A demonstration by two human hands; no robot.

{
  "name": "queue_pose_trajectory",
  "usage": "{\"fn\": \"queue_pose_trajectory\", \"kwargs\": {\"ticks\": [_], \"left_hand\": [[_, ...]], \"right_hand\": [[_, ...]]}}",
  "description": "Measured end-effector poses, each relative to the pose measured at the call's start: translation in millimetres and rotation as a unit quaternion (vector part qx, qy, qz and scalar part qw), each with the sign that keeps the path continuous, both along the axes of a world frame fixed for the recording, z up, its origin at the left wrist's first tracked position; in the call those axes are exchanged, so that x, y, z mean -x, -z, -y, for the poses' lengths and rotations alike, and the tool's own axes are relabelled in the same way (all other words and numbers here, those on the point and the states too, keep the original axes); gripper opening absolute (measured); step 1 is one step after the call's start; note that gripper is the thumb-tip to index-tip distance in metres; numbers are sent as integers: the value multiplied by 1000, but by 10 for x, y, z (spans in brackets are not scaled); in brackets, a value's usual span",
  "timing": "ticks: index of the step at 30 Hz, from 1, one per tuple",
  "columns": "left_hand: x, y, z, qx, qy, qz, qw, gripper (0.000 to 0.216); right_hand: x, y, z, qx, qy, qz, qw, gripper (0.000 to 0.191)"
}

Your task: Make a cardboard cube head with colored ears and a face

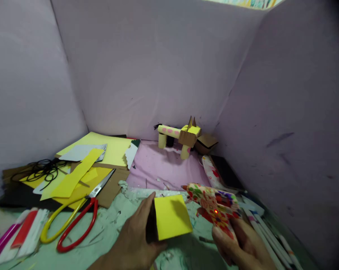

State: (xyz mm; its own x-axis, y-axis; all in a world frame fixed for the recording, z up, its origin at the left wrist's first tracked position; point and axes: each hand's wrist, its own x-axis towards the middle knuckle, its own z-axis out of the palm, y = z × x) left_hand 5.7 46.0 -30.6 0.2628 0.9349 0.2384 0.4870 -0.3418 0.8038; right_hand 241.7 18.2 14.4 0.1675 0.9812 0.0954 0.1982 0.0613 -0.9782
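My left hand (139,232) grips a small box with a bright yellow top face (173,217), fingers along its dark left side. In my right hand (239,243) is a hot glue gun (214,204) covered in a floral pattern, its red light lit. The nozzle points left and stays apart from the box, just above its right edge. Behind them, on a pink cloth (158,168), stands a cardboard giraffe-like animal (169,131) with pink spots, a brown-and-yellow head and pointed ears. What lies under the box is hidden by my hand.
Scissors (94,200) with red and yellow handles lie at left beside yellow paper strips (76,176), cardboard and black cord (45,170). Markers (26,232) sit at front left, more pens (270,232) at right. A brown cardboard piece (207,142) is behind the animal. Walls enclose three sides.
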Motion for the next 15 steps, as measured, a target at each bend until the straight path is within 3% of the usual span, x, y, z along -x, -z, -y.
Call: {"fn": "queue_pose_trajectory", "kwargs": {"ticks": [6, 15], "left_hand": [[-30, -179, 77, -54, 0, -20, 998, 78], [-25, -154, 58, -12, -4, 2, 1000, 79]], "right_hand": [[16, -188, 87, -7, -79, -22, 997, 36], [-222, -14, -38, -17, -97, 13, 995, 38]]}}
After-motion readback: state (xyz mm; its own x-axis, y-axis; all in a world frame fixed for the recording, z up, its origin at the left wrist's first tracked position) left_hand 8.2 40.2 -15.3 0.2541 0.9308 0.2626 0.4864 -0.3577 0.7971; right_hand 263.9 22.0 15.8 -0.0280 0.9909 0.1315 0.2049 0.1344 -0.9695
